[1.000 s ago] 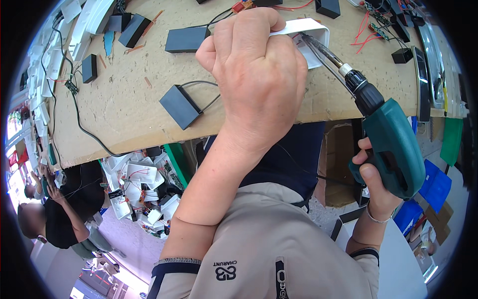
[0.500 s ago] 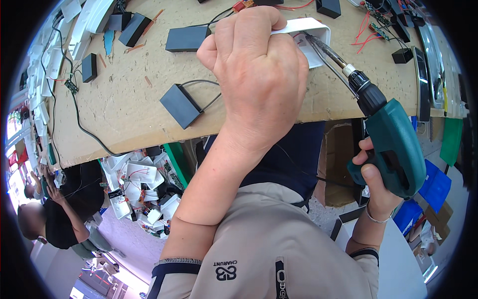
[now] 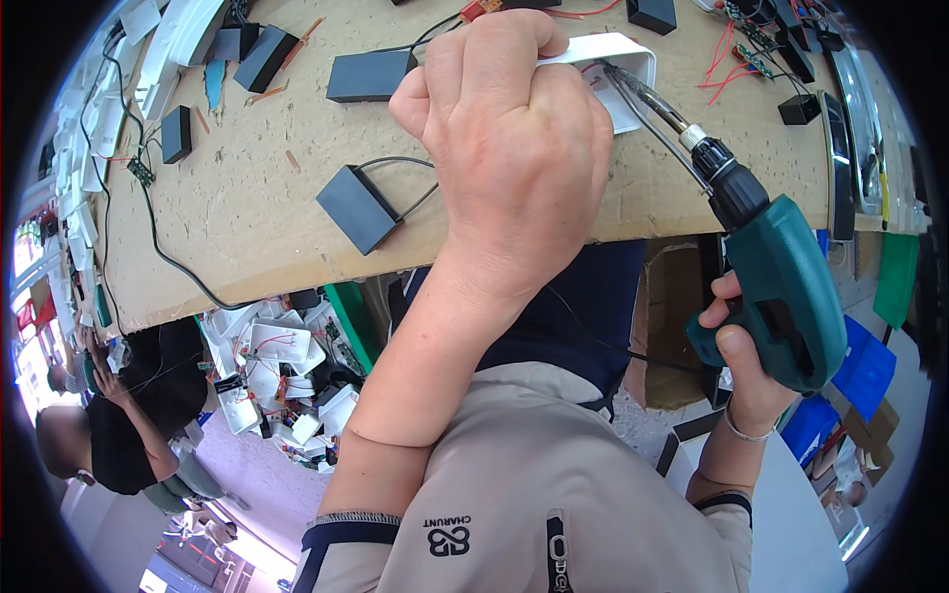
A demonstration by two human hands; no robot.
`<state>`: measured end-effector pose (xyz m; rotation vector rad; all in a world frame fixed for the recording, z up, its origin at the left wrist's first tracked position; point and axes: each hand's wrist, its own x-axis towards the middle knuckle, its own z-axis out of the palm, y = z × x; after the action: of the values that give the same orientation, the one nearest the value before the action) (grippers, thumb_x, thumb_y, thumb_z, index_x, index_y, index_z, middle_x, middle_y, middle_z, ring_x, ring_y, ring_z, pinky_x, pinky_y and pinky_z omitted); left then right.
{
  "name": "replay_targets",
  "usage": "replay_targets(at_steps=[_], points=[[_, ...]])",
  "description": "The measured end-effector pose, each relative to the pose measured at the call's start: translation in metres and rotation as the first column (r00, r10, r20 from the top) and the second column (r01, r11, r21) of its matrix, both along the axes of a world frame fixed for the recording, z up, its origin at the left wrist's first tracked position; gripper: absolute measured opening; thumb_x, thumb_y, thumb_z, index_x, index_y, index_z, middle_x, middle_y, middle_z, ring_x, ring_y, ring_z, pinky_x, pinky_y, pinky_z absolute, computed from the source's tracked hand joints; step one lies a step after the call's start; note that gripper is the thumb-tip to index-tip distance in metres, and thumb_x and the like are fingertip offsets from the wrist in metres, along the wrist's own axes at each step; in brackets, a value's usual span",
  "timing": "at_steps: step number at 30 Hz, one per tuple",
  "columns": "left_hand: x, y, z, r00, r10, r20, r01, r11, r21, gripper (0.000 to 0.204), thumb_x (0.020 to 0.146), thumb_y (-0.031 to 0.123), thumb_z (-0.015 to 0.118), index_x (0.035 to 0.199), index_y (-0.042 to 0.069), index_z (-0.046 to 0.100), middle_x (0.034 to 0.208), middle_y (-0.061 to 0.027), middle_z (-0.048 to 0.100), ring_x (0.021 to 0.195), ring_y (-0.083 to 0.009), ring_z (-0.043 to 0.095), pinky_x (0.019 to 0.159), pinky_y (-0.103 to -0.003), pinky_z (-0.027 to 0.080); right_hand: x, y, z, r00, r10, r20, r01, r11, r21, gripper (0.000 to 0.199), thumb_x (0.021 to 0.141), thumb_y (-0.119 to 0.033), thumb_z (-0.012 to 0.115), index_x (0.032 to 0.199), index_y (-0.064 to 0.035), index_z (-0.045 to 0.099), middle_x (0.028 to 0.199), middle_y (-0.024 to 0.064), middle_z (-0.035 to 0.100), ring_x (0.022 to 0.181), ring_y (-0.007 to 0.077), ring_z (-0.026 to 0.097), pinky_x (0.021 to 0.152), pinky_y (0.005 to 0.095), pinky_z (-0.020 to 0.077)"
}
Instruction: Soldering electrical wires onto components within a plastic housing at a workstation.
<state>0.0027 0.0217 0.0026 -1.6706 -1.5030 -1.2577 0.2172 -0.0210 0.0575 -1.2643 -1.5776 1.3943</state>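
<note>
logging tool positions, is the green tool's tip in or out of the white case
In: the tip of the green tool shows against the inside of the open white case; contact, cannot tell.

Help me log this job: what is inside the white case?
The green tool's metal tip reaches into the white case, near a reddish wire. The left hand covers the case's left side, so anything behind it cannot be seen.

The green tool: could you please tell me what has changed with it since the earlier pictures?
The tool has shifted only very slightly rightward; nothing was taken hold of or let go. The right hand still grips it, its tip at the white case by the left hand.
</note>
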Motion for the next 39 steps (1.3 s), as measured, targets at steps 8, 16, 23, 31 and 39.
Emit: replay_targets(at_steps=[8, 16, 23, 31, 39], points=[[-0.003, 0.005, -0.005, 0.999, -0.051, 0.019, 0.048, 0.991, 0.123, 0.012, 0.058, 0.005, 0.062, 0.069, 0.003, 0.06, 0.086, -0.0066, 0.054, 0.079, -0.0213, 0.05, 0.069, -0.033, 0.031, 0.0, -0.001, 0.002, 1.0, 0.003, 0.019, -0.003, 1.0, -0.014, 0.039, 0.071, -0.006, 0.069, 0.106, 0.0021, 0.055, 0.095, 0.0116, 0.06, 0.076, 0.0146, 0.058, 0.069, 0.0257, 0.0476], [-0.004, 0.013, -0.01, 0.994, -0.104, 0.031, 0.093, 0.964, 0.25, 0.012, 0.058, 0.005, 0.062, 0.069, 0.002, 0.059, 0.086, -0.0073, 0.054, 0.078, -0.0219, 0.05, 0.069, -0.033, 0.031, 0.0, -0.002, 0.001, 0.999, 0.015, 0.028, -0.016, 1.0, 0.008, 0.038, 0.072, -0.006, 0.068, 0.106, 0.0023, 0.055, 0.095, 0.0115, 0.06, 0.075, 0.0143, 0.058, 0.068, 0.0259, 0.0476], [-0.004, 0.02, -0.016, 0.988, -0.153, 0.037, 0.13, 0.926, 0.355, 0.013, 0.057, 0.004, 0.061, 0.07, 0.002, 0.058, 0.086, -0.0078, 0.054, 0.078, -0.0224, 0.05, 0.069, -0.033, 0.031, -0.003, -0.007, 0.0, 0.992, -0.088, 0.093, 0.087, 0.996, 0.011, 0.053, 0.069, -0.019, 0.069, 0.111, 0.0058, 0.048, 0.089, 0.0148, 0.06, 0.065, 0.0164, 0.058, 0.061, 0.0274, 0.0478], [-0.007, 0.03, -0.023, 0.978, -0.205, 0.034, 0.165, 0.868, 0.468, 0.013, 0.057, 0.003, 0.061, 0.07, 0.001, 0.058, 0.085, -0.0085, 0.054, 0.078, -0.023, 0.049, 0.068, -0.034, 0.031, 0.0, -0.016, 0.0, 0.989, -0.131, 0.07, 0.131, 0.991, 0.004, 0.054, 0.068, -0.025, 0.07, 0.107, 0.0063, 0.05, 0.086, 0.0145, 0.06, 0.063, 0.0162, 0.058, 0.059, 0.0269, 0.0476], [-0.009, 0.04, -0.028, 0.967, -0.254, 0.02, 0.197, 0.792, 0.578, 0.014, 0.057, 0.003, 0.06, 0.07, 0.001, 0.057, 0.085, -0.0091, 0.053, 0.077, -0.0236, 0.049, 0.068, -0.034, 0.031, 0.006, -0.02, -0.001, 0.987, -0.161, 0.004, 0.159, 0.981, 0.111, 0.053, 0.069, -0.034, 0.07, 0.1, 0.0056, 0.052, 0.083, 0.0125, 0.059, 0.06, 0.0151, 0.056, 0.055, 0.0253, 0.0469]])
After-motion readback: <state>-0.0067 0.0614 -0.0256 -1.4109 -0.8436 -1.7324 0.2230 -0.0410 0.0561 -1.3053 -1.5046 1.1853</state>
